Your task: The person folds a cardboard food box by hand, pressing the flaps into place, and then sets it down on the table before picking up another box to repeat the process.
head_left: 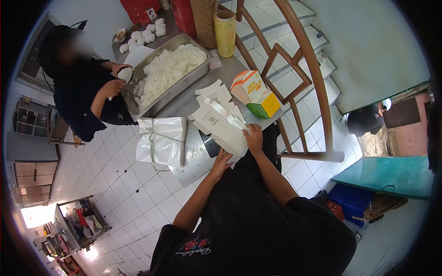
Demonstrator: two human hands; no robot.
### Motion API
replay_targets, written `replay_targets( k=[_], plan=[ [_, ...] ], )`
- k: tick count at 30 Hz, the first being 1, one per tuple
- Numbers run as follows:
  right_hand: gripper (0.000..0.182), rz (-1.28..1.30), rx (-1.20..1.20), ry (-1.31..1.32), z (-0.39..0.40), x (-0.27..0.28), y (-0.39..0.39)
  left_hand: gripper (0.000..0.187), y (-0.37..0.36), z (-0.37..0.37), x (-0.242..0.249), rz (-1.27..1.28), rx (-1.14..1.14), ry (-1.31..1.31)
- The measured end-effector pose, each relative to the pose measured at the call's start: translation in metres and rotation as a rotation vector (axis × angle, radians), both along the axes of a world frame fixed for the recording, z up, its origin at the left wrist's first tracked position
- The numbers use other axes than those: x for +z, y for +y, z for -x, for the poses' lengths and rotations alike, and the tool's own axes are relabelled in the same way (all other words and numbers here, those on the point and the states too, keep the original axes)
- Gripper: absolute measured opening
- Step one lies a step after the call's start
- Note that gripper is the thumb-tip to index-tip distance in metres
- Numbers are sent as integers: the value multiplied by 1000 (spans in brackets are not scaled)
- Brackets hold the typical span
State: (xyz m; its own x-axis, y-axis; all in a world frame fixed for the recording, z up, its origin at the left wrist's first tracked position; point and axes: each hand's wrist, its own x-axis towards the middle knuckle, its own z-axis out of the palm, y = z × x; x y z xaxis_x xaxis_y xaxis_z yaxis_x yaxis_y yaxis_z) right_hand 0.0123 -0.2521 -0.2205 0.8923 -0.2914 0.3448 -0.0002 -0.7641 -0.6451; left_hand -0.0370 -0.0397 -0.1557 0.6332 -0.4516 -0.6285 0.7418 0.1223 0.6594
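A partly folded white cardboard food box (226,132), with printed text and a small code on its panel, is held over the near end of the steel table. My left hand (222,162) grips its lower left edge, fingers closed on the card. On the opposite side my right hand (253,137) pinches the box's right edge. Another flat white box blank (215,93) lies just beyond, partly covered by the held one. To the right of it is a stack of orange, white and green printed cartons (258,94). A dark phone-like object (209,143) is partly hidden beneath the box.
A tied bundle of plastic bags (161,141) lies at the table's left edge. Behind it stands a large metal tray of rice (206,69), where a co-worker (78,87) handles rice. A yellow wrap roll (225,34) stands near the wooden stair railing (324,92).
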Motion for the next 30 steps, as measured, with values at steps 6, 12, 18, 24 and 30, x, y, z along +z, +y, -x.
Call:
replay_targets(
  k=[6,12,18,24,30],
  plan=[
    [23,12,42,-27,-2,6,0,83,0,1,2,13,5,-7],
    [18,108,158,142,-13,-3,-3,85,0,2,-2,-32,16,-10],
    [19,-289,277,312,-25,42,0,82,2,-4,1,-13,101,-93],
    [18,-442,365,180,-29,85,4,81,11,-16,4,-39,203,-346],
    [16,-68,360,-354,-1,151,27,60,10,-2,44,-287,136,-637]
  ],
)
